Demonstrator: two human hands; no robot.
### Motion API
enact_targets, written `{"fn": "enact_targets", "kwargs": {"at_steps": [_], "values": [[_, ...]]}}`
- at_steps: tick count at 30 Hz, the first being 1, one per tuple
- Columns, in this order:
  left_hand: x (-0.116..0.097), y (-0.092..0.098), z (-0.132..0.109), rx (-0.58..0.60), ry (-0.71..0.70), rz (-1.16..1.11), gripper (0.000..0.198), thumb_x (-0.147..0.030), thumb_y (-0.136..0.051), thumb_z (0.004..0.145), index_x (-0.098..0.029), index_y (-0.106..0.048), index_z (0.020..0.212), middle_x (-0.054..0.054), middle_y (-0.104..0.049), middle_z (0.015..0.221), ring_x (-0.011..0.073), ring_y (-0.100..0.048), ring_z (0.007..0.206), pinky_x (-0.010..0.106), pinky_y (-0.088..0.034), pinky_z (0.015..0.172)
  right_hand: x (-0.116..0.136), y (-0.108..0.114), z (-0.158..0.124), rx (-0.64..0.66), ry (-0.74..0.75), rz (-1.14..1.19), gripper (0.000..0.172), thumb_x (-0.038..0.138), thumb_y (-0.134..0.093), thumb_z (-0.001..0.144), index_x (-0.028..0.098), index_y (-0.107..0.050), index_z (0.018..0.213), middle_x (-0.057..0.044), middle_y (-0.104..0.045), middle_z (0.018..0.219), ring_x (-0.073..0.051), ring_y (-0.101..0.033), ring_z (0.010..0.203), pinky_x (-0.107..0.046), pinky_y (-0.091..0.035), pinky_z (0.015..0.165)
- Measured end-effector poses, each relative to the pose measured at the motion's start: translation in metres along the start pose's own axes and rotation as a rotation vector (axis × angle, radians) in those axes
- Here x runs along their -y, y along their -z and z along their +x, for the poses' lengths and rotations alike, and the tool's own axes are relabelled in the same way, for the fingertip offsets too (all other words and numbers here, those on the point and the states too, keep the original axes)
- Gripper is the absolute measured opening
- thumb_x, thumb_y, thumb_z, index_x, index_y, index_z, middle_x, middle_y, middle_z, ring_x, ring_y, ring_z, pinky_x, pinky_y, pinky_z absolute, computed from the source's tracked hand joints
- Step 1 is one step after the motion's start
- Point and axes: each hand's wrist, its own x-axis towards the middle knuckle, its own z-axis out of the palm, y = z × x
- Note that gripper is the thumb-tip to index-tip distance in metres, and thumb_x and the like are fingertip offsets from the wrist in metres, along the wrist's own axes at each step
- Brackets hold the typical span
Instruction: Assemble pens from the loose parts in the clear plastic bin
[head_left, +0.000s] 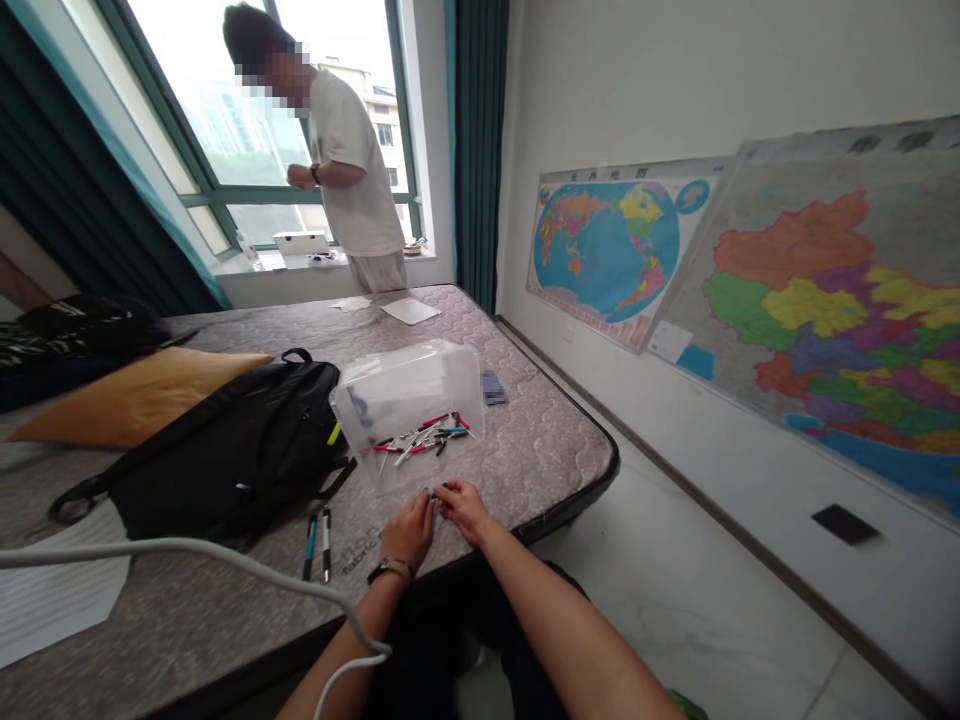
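Note:
Both my hands meet just above the mattress edge, fingertips pinched close together. My left hand (407, 532) is closed on a small dark and teal pen part (433, 495). My right hand (463, 510) pinches the dark end of the same piece; the fingers hide most of it. Right beyond them, a clear plastic box (409, 375) lies on its side, with several pen parts (431, 435) in red, white, black and teal inside. To the left of my left hand lie a teal and black pen (310, 547) and a white and black pen (326, 545), side by side.
A black backpack (240, 460) and an orange cushion (142, 395) lie left on the mattress (555, 440). A pale cable (225, 555) crosses in front of my left arm. Papers (410, 310) lie near the far edge. Another person (356, 170) stands by the window.

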Motion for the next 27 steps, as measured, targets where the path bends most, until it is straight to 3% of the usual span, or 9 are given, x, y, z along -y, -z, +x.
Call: {"fn": "enact_targets", "kwargs": {"at_steps": [5, 10, 15, 19, 24, 27], "values": [[0.0011, -0.0012, -0.0001, -0.016, 0.010, -0.005, 0.038, -0.040, -0.030, 0.101, -0.023, -0.057, 0.122, 0.008, -0.069, 0.111, 0.0171, -0.067, 0.085, 0.025, -0.041, 0.067, 0.0004, -0.0009, -0.0019, 0.068, 0.008, 0.009, 0.046, 0.034, -0.090, 0.055, 0.017, -0.067, 0.090, -0.002, -0.069, 0.086, -0.010, -0.062, 0.069, -0.023, -0.049, 0.069], [-0.0014, 0.0001, -0.0007, 0.009, 0.008, -0.005, 0.040, -0.041, -0.029, 0.101, -0.023, -0.058, 0.121, 0.008, -0.070, 0.110, 0.0179, -0.067, 0.087, 0.026, -0.043, 0.068, -0.0026, -0.0001, 0.0006, -0.033, 0.020, -0.011, 0.041, 0.037, -0.090, 0.055, 0.016, -0.062, 0.075, 0.002, -0.063, 0.066, -0.008, -0.058, 0.058, -0.022, -0.047, 0.061], [-0.0003, -0.0017, -0.0003, -0.004, 0.033, -0.023, 0.039, -0.039, -0.031, 0.101, -0.025, -0.055, 0.128, 0.008, -0.068, 0.117, 0.0185, -0.066, 0.091, 0.027, -0.045, 0.071, -0.0024, 0.0043, 0.0027, 0.103, 0.009, 0.020, 0.044, 0.041, -0.086, 0.062, 0.016, -0.068, 0.093, -0.002, -0.070, 0.085, -0.009, -0.061, 0.065, -0.023, -0.049, 0.066], [0.0012, -0.0030, 0.0004, 0.001, 0.015, -0.019, 0.040, -0.041, -0.029, 0.101, -0.025, -0.056, 0.126, 0.008, -0.068, 0.116, 0.0184, -0.067, 0.091, 0.027, -0.045, 0.073, -0.0036, 0.0048, 0.0040, 0.021, 0.020, -0.007, 0.037, 0.043, -0.085, 0.063, 0.015, -0.064, 0.074, 0.001, -0.062, 0.063, -0.008, -0.057, 0.058, -0.021, -0.046, 0.061], [0.0021, -0.0040, 0.0003, -0.018, 0.024, -0.020, 0.041, -0.042, -0.028, 0.101, -0.025, -0.054, 0.128, 0.008, -0.068, 0.116, 0.0180, -0.067, 0.090, 0.026, -0.044, 0.071, -0.0007, 0.0022, 0.0012, 0.092, 0.004, 0.022, 0.041, 0.036, -0.087, 0.060, 0.018, -0.068, 0.091, -0.004, -0.071, 0.093, -0.009, -0.061, 0.067, -0.023, -0.048, 0.065], [0.0027, -0.0043, 0.0000, -0.019, 0.019, -0.021, 0.040, -0.042, -0.028, 0.101, -0.026, -0.055, 0.125, 0.008, -0.069, 0.114, 0.0176, -0.067, 0.089, 0.026, -0.044, 0.070, -0.0004, 0.0011, 0.0000, 0.055, 0.016, 0.003, 0.036, 0.036, -0.087, 0.060, 0.016, -0.067, 0.082, -0.003, -0.070, 0.081, -0.008, -0.060, 0.064, -0.021, -0.047, 0.062]]}}
